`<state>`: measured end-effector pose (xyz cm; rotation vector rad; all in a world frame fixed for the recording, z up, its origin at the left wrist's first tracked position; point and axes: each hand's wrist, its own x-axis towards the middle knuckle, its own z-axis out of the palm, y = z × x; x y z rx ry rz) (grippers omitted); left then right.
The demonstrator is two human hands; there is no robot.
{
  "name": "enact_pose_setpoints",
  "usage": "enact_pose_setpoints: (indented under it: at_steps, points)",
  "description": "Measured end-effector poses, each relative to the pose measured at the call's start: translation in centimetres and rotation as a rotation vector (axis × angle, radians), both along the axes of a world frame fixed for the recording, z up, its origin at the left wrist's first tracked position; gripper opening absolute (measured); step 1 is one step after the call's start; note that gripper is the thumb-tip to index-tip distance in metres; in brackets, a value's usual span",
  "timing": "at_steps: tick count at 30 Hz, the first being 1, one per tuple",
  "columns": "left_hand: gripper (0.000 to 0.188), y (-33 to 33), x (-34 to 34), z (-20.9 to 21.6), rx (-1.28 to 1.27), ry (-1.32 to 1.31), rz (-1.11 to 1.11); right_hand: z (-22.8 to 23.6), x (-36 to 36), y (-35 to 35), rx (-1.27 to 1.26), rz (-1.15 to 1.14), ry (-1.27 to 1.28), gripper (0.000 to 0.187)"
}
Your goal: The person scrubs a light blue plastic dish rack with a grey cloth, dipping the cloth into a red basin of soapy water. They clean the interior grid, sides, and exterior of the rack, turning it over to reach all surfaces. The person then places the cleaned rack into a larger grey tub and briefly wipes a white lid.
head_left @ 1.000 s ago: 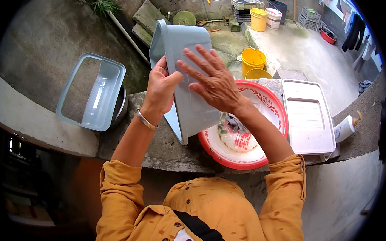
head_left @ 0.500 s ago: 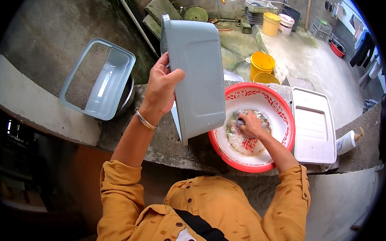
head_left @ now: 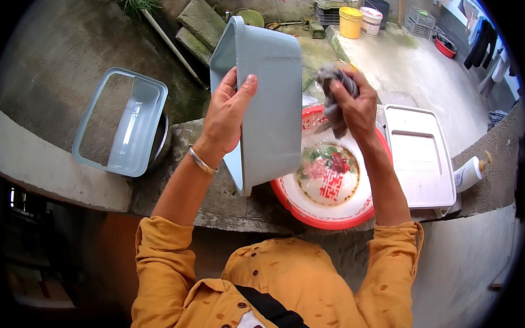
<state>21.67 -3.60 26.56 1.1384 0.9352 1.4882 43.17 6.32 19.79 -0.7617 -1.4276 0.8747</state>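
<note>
My left hand (head_left: 228, 107) grips the rim of a light blue-grey plastic bin (head_left: 271, 100), which is tipped on its side in the air above the ledge. Its thumb lies along the outer wall. Up above the basin, my right hand (head_left: 359, 106) is closed round a bunched, wet grey cloth (head_left: 334, 102). Below it stands a red-rimmed white enamel basin (head_left: 363, 195) with a flower pattern and some water in its bottom. The bin hides part of the basin's left side.
On the left, a second blue-grey container or frame (head_left: 136, 132) rests on a round pot. A white lid (head_left: 418, 153) lies right of the basin, beside a white pump bottle (head_left: 469, 173). Yellow (head_left: 350, 24) and white buckets (head_left: 371, 22) and crates (head_left: 420, 21) stand farther back.
My right hand has come up out of the basin's water, lifting the grey cloth. The bin stays in my left hand, nearly unmoved. The whole view has shifted slightly.
</note>
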Motion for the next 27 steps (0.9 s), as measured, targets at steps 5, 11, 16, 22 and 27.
enact_pose_setpoints:
  at_steps: [5, 11, 16, 22, 27]
  points:
    - [0.032, 1.0, 1.2, -0.3, -0.010, -0.045, -0.036, 8.1, -5.1, 1.4, 0.391, -0.194, -0.069, 0.032]
    - [0.033, 2.7, 1.2, -0.3, 0.030, -0.023, -0.032, 5.4, -7.6, -0.4, 0.387, -0.233, -0.292, 0.029]
    - [0.032, 3.1, 1.4, -0.1, 0.053, -0.039, -0.025, 2.1, -6.2, -3.7, 0.572, -0.058, -0.318, 0.023]
    - [0.031, 2.7, 1.5, -0.5, -0.006, -0.007, -0.050, -4.3, -1.1, -6.3, 0.795, 0.154, -0.486, 0.026]
    - [0.032, 2.5, 1.8, -0.6, -0.040, 0.018, -0.068, -12.4, 3.8, -5.3, 0.269, 0.131, -0.878, 0.023]
